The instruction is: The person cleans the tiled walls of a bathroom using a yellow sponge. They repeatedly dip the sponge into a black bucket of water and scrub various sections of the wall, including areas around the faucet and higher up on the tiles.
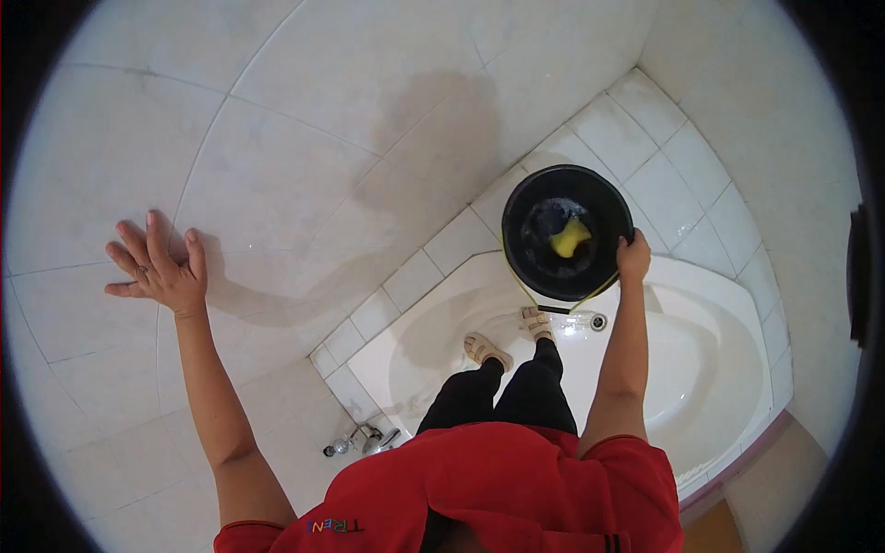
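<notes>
My right hand (633, 257) grips the rim of a black bucket (518, 207) at its right side, holding it up over the bathtub's tiled ledge. Inside the bucket, a yellow sponge (570, 239) lies in dark, slightly foamy water. A thin yellow-green handle with a dark grip (553, 310) hangs down at the near side. Far to the left, my left hand (171, 276) presses flat against the tiled wall (304, 184) with its fingers spread. It holds nothing, and a ring shows on one finger.
I stand inside a white bathtub (710, 369) in light sandals (486, 351). A round drain (598, 322) lies near my feet. White tiles (682, 175) form a ledge along the walls. A chrome faucet (373, 439) sticks out from the wall at lower left.
</notes>
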Tool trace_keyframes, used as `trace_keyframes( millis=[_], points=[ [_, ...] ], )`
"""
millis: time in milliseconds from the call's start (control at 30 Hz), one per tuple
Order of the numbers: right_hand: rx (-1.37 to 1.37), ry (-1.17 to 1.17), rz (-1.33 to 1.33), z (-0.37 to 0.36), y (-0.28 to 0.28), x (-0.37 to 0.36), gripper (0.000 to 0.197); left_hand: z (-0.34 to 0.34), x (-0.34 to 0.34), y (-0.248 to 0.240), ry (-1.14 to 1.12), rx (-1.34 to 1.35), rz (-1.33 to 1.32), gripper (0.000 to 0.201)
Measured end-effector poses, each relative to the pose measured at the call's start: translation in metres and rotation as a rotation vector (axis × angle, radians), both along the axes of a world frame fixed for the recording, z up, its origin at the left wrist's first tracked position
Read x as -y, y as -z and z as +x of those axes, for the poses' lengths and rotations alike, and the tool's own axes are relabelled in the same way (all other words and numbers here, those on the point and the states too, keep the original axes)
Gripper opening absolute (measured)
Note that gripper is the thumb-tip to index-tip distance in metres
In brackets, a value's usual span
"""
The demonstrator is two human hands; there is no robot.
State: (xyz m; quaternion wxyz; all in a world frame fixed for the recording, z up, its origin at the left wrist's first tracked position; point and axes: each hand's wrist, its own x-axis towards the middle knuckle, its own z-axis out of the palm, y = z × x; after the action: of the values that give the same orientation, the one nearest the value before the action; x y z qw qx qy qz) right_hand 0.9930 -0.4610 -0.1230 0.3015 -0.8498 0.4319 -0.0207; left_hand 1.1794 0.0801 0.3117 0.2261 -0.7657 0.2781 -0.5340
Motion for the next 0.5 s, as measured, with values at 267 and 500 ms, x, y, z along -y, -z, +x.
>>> trace_keyframes(
  millis=[267, 500],
  points=[
    [0.023, 0.137, -0.147, -0.035, 0.012, 0.111, 0.037, 0.002, 0.008, 0.001, 0.002, 0.028, 0.004, 0.052],
    [0.018, 0.340, -0.214, -0.071, 0.032, 0.202, 0.036, 0.001, 0.004, 0.002, -0.003, 0.010, 0.008, 0.056]
  ],
)
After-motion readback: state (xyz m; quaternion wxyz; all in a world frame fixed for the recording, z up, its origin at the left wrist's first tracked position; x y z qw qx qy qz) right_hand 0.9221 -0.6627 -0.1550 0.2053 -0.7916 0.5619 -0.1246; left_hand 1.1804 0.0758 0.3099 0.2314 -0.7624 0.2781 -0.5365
